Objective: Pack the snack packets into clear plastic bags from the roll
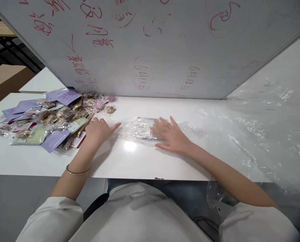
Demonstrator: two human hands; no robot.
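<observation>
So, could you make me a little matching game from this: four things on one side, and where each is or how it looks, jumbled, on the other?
Things:
1. Right hand
2. Bracelet
3. Purple packets
4. Whiteboard

Places and states:
A. Among the heap at the left of the table
B. Marked with red writing
C. Spread over part of the plastic-wrapped packet
D. Around the left forearm

Right pairs: 1-C, 2-D, 3-A, 4-B.
</observation>
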